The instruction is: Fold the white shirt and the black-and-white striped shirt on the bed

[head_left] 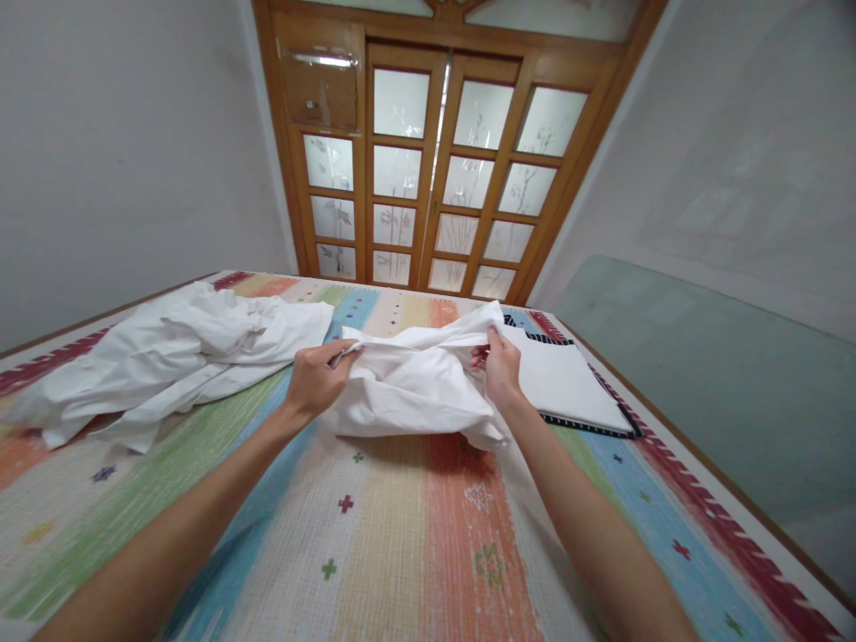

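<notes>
A crumpled white cloth (418, 392) spans the space between my hands, its upper edge pulled taut and its lower part bunched just over the table. My left hand (319, 379) pinches the left end of that edge. On the other side, my right hand (501, 361) grips the right end between thumb and fingers. I cannot tell what kind of garment or linen it is. Right behind my right hand lies a flat white piece (572, 379) with black-and-white striped trim. To the left a heap of loose white fabric (193, 348) lies rumpled.
A multicoloured striped cover (381, 535) lies over the flat surface below. Along the right side stands a pale green panel (709, 374) against the wall. Wooden doors with glass panes (428, 169) close off the far end, and a plain wall (127, 143) rises at left.
</notes>
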`<state>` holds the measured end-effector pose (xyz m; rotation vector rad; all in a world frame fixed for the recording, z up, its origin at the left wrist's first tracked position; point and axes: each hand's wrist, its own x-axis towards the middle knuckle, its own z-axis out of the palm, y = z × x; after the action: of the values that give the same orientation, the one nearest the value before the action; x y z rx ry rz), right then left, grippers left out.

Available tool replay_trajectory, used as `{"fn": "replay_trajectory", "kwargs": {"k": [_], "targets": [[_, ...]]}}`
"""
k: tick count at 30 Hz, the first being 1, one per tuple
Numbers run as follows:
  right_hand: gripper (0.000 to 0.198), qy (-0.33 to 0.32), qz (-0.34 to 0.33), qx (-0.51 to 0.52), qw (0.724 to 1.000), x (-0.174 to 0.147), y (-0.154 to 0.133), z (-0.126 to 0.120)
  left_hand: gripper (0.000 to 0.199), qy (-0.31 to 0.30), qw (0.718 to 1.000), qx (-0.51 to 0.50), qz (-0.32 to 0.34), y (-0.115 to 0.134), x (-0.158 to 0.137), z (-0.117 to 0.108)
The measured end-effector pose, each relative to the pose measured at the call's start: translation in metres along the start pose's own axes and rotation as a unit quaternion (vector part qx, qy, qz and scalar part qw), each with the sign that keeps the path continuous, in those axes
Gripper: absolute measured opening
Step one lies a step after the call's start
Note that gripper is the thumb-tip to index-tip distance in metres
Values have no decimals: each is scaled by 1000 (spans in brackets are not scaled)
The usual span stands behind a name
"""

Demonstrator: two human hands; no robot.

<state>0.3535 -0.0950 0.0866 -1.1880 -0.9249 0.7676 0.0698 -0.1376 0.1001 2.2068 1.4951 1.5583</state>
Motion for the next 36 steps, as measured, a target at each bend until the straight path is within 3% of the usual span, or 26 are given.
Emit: {"fn": "replay_trajectory", "kwargs": {"k": [3, 6, 8, 11, 13, 16, 18, 20, 22, 25, 27, 31, 36], "targets": [[41, -155, -8, -74, 985, -20, 3, 6, 24, 8, 1000, 6, -8, -3, -3, -5], [33, -319, -81, -201, 923, -42, 6, 12, 22, -3, 999, 31, 38, -4, -6, -6], [28, -369, -132, -261, 882, -49, 5, 11, 21, -1, 997, 57, 53, -6, -5, -6], [36, -424, -165, -270, 848, -51, -3, 5, 21, 10, 996, 85, 29, -13, -1, -5], [46, -500, -166, -265, 808, -51, -8, -2, 20, 26, 995, 99, -1, -21, 3, -3], [53, -608, -147, -295, 723, -56, -12, -11, 20, 45, 992, 112, -40, -30, 7, 2], [53, -625, -142, -325, 696, -62, -12, -12, 15, 39, 991, 123, -32, -31, 9, 4], [49, -577, -166, -347, 721, -67, -12, -9, 13, 24, 989, 148, 10, -26, 9, 4], [42, -483, -204, -338, 781, -69, -12, 0, 28, -9, 982, 175, 72, -17, 8, 2], [30, -373, -214, -281, 858, -67, -12, 20, 32, -132, 961, 162, 179, -4, 8, 0], [24, -359, -189, -248, 880, -65, -10, 33, 23, -207, 941, 135, 233, 0, 7, 1], [21, -400, -142, -251, 870, -65, -8, 56, 14, -290, 921, 119, 231, -3, 6, 3], [18, -421, -203, -302, 831, -66, -8, 64, 8, -327, 922, 100, 181, -13, 2, 7]]}}
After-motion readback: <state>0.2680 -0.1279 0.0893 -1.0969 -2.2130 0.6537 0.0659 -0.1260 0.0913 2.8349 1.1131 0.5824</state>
